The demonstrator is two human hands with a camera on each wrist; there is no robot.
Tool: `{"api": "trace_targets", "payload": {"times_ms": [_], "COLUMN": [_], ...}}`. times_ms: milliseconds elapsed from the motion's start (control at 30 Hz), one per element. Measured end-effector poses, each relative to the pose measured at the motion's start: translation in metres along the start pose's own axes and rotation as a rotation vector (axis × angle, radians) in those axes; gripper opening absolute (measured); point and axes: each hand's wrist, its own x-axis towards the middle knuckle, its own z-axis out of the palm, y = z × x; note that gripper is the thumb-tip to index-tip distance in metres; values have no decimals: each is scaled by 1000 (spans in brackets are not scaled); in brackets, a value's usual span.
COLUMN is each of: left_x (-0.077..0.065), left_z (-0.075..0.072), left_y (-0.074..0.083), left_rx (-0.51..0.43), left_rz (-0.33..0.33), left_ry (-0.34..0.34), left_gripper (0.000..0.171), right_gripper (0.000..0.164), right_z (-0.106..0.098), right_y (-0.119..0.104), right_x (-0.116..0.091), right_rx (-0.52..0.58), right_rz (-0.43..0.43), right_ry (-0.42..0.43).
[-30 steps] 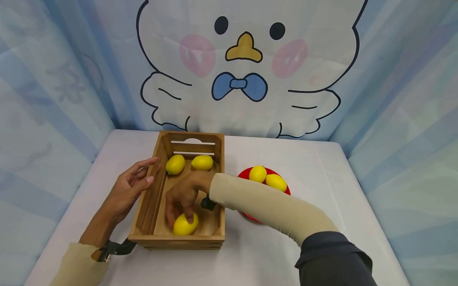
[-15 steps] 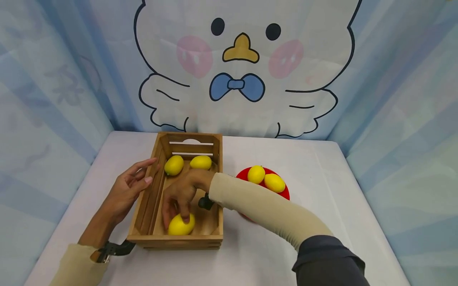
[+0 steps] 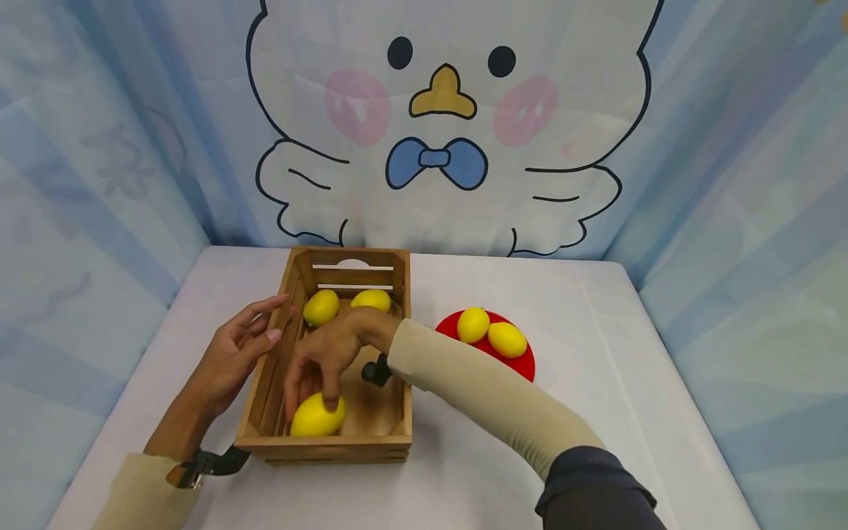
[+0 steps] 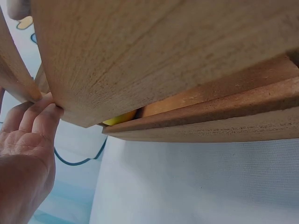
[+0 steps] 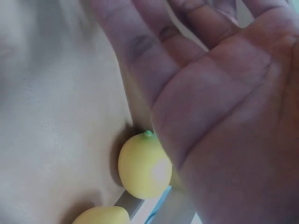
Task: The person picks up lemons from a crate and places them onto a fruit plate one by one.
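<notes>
Right hand pinches lemon just below it, inside crate; left hand, fingers relaxed, touches crate beside it. Probably placing step; next move likely calls for loosening pinch.

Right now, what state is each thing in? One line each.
Wooden crate: upright, open-topped, on table
Near lemon: in crate, held
Back left lemon: lying in crate
Back right lemon: lying in crate
Red plate: on table, partly hidden by sleeve
Left plate lemon: on plate
Right plate lemon: on plate
Left grip: touching crate's left wall
Right grip: inside crate, pinching near lemon
Curtain: hanging behind table
</notes>
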Motion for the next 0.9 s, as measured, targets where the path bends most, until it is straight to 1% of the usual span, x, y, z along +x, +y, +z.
{"api": "trace_targets", "payload": {"times_ms": [133,267,433,533,667,800,900], "left_x": [0,0,0,0,0,-1,-1], "left_z": [0,0,0,0,0,1,1], "left_y": [1,0,0,0,1,1,1], "left_rx": [12,16,8,8,20,24,24], "left_rz": [-19,-19,-1,-3,-4,6,-1], "left_ry": [7,10,7,4,2,5,12], "left_gripper": [55,55,55,55,55,54,54], "right_gripper": [50,50,49,50,51,52,53], "right_z": [0,0,-1,-1,-2,-6,-8], "right_y": [-5,-8,-12,-14,-8,0,1], "right_x": [-4,-7,-10,-13,-14,-16,-21], "right_rx": [3,8,13,17,13,-17,-41], "right_rz": [-83,-140,-136,-144,-209,-264,-301], "right_ry": [11,16,39,59,76,94,108]}}
